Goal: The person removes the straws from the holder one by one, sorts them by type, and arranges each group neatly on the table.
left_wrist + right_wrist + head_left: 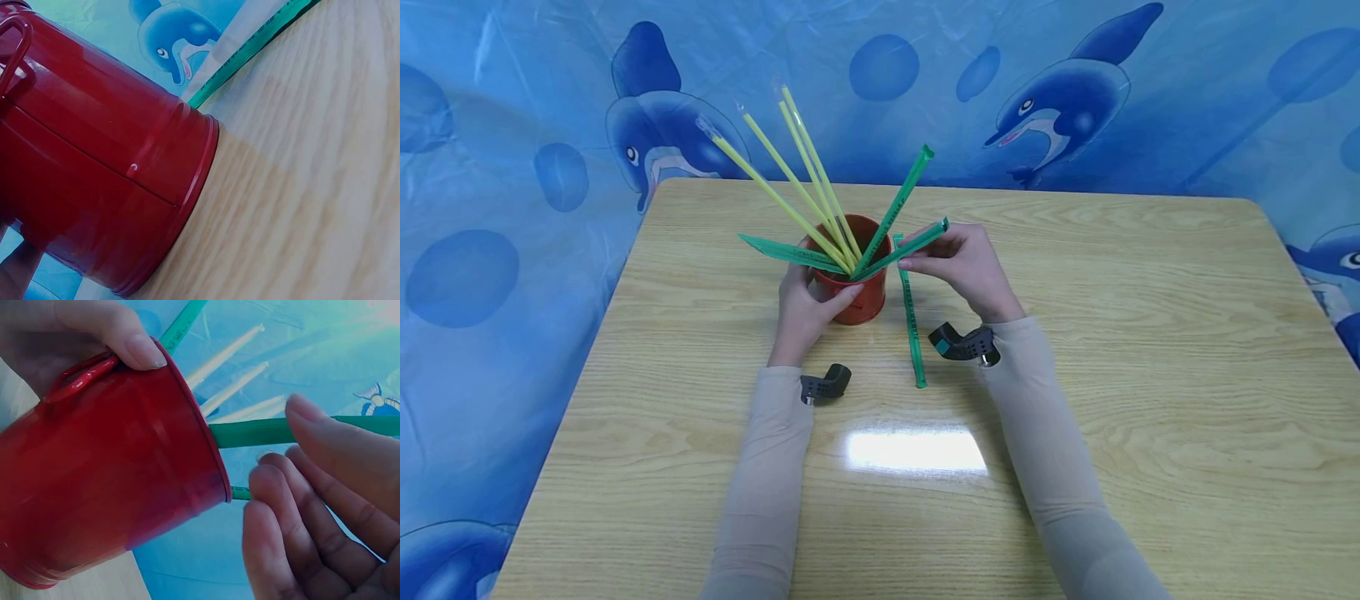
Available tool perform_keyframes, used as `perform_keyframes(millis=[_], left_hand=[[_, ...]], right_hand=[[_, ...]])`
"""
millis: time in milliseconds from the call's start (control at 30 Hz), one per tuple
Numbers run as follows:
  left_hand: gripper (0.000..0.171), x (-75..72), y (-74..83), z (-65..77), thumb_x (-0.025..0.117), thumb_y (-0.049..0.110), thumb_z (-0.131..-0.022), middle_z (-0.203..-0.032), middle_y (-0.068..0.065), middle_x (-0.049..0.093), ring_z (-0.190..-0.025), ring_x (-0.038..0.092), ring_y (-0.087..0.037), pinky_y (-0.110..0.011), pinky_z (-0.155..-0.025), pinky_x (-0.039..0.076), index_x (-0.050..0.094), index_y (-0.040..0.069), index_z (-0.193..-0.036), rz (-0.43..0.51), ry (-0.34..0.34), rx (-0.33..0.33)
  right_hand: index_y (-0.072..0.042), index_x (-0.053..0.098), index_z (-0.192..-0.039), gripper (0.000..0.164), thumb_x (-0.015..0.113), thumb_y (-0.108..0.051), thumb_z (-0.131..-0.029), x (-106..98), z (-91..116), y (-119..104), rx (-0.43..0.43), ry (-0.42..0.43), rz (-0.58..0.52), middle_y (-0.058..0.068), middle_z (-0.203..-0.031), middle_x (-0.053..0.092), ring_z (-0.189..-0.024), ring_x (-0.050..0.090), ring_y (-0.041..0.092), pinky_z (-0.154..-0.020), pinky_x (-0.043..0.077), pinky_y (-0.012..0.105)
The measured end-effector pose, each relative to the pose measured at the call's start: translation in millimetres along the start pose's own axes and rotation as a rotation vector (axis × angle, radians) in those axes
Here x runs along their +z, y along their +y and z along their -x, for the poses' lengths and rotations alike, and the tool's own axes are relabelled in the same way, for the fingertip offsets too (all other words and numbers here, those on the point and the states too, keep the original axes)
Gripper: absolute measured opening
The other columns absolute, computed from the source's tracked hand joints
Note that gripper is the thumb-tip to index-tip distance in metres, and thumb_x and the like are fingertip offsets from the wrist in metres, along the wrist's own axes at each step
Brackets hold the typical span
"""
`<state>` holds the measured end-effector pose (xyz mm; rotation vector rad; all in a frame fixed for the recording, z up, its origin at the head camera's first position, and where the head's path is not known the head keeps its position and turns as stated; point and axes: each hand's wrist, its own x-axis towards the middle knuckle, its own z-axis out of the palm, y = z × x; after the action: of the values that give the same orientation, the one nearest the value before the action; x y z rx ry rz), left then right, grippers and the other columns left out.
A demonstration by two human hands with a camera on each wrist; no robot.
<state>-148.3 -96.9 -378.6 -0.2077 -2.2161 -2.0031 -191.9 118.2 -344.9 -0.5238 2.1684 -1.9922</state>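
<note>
A red metal bucket stands on the table, gripped by my left hand. Its thumb lies over the near rim and its fingers reach round the far left side. Inside lean several yellow straws in clear wrappers and some slim green printed packets. My right hand pinches one green packet between thumb and fingers; that packet's lower end is in the bucket. The right wrist view shows the packet passing over the rim to the thumb. Only a bit of the left hand shows in the left wrist view.
Another slim green packet lies on the table just right of the bucket, partly beneath the right hand. The wooden table has a bright light reflection near its front. Behind hangs a blue curtain with dolphins.
</note>
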Motion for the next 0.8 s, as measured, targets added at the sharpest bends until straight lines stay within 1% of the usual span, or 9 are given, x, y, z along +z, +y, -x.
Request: perform_keyframes(millis=[167, 400, 533, 633, 800], left_hand=[[0.072, 0.4, 0.9, 0.6, 0.072, 0.004, -0.078, -0.137, -0.016, 0.045, -0.127, 0.041, -0.024, -0.038, -0.101, 0.042, 0.036, 0.001, -0.141, -0.015, 0.001, 0.0], [0.073, 0.2, -1.0, -0.1, 0.072, 0.003, -0.078, -0.137, -0.016, 0.045, -0.126, 0.042, -0.023, -0.04, -0.1, 0.043, 0.035, 0.002, -0.141, 0.018, -0.003, -0.012], [0.074, -0.1, -2.0, -0.1, 0.072, 0.003, -0.078, -0.137, -0.016, 0.044, -0.126, 0.042, -0.024, -0.042, -0.1, 0.043, 0.035, 0.003, -0.142, 0.041, -0.008, -0.016], [0.073, -0.1, -1.8, 0.1, 0.072, 0.004, -0.079, -0.137, -0.016, 0.044, -0.126, 0.042, -0.024, -0.041, -0.1, 0.043, 0.034, 0.002, -0.142, 0.036, -0.007, -0.016], [0.073, 0.1, -1.4, 0.1, 0.071, 0.004, -0.078, -0.138, -0.016, 0.044, -0.127, 0.042, -0.024, -0.04, -0.1, 0.043, 0.034, 0.002, -0.142, 0.044, -0.006, -0.014]], right_hand=[[0.007, 0.07, -0.101, 0.022, 0.073, 0.0, -0.08, 2.7, -0.2, 0.1, -0.023, 0.025, -0.004, 0.004, -0.093, 0.071, -0.087, 0.067, 0.019, -0.081, 0.053, 0.034], [0.004, 0.07, -0.101, 0.022, 0.072, -0.002, -0.081, 4.9, 1.0, -0.9, -0.054, 0.039, 0.013, 0.003, -0.094, 0.071, -0.087, 0.067, 0.021, -0.081, 0.053, 0.035], [0.006, 0.07, -0.101, 0.022, 0.072, -0.002, -0.081, 5.5, 0.8, 0.0, -0.081, 0.032, 0.017, 0.004, -0.094, 0.07, -0.087, 0.066, 0.023, -0.081, 0.053, 0.036], [0.007, 0.069, -0.101, 0.021, 0.071, -0.002, -0.082, 5.1, 0.5, 0.3, -0.097, 0.036, 0.02, 0.005, -0.094, 0.07, -0.088, 0.066, 0.022, -0.082, 0.053, 0.036], [0.004, 0.07, -0.1, 0.019, 0.07, -0.003, -0.083, 2.4, 1.2, -0.5, -0.114, 0.065, -0.002, 0.005, -0.094, 0.071, -0.089, 0.066, 0.022, -0.084, 0.052, 0.036]])
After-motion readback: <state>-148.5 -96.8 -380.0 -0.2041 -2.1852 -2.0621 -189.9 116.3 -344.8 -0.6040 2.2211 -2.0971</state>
